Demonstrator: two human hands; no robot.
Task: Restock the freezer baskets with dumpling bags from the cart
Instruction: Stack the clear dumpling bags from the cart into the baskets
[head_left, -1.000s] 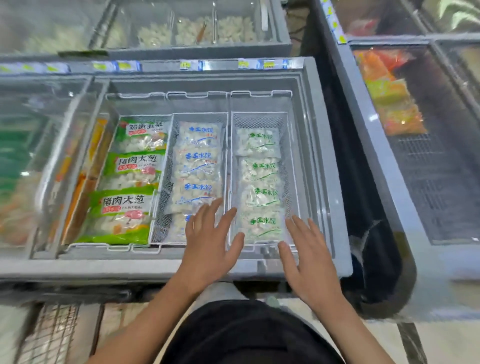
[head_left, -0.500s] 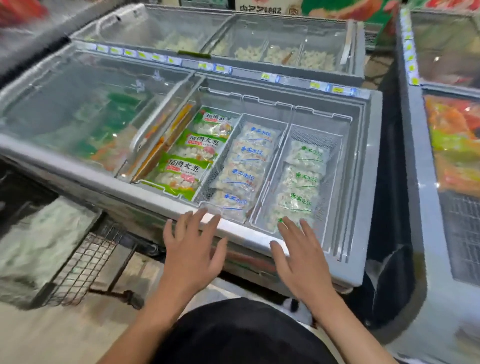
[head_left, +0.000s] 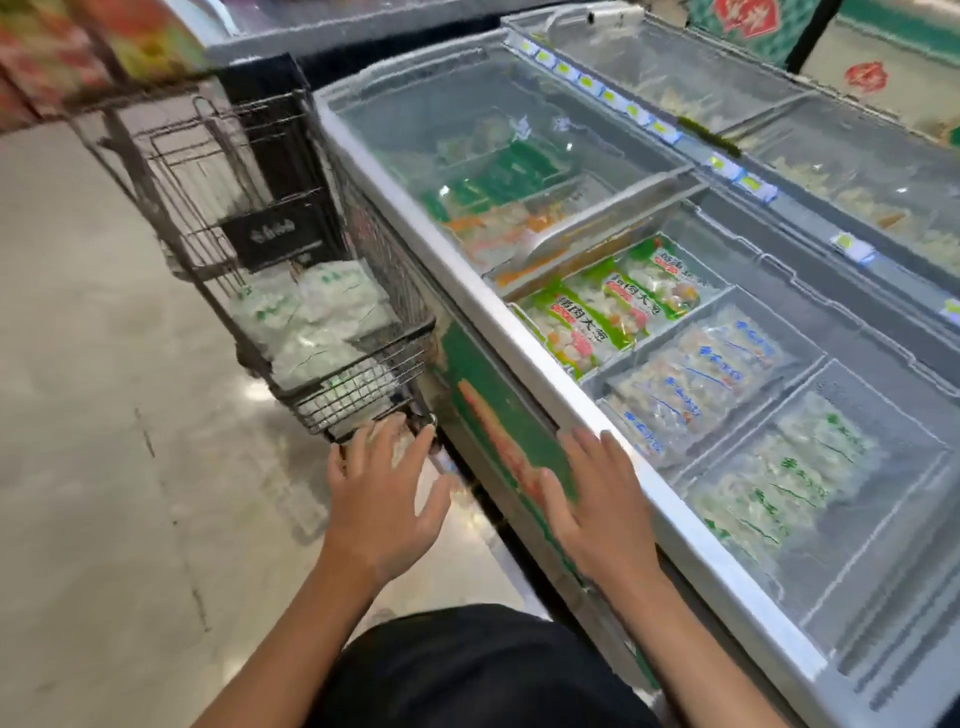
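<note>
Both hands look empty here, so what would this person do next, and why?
Probably reach the left hand forward into the cart and take a dumpling bag. Both hands are open and hold nothing, the left already near the cart's edge, the right hand by the freezer rim.

Even, bright indoor light from overhead; shadows soft and faint. Pale glare patch on the floor (head_left: 260, 387) beside the cart (head_left: 270, 249). Sheen and reflections across the closed glass lid (head_left: 467, 130) of the freezer (head_left: 524, 338), washing out what lies beneath. Motion blur throughout, heaviest at upper left and on the cart wires. Wide-angle bend: freezer rim curves toward the edges. Both hands (head_left: 382, 499) slightly smeared. Blocky compression, print on bags (head_left: 587, 322) soft.
</note>
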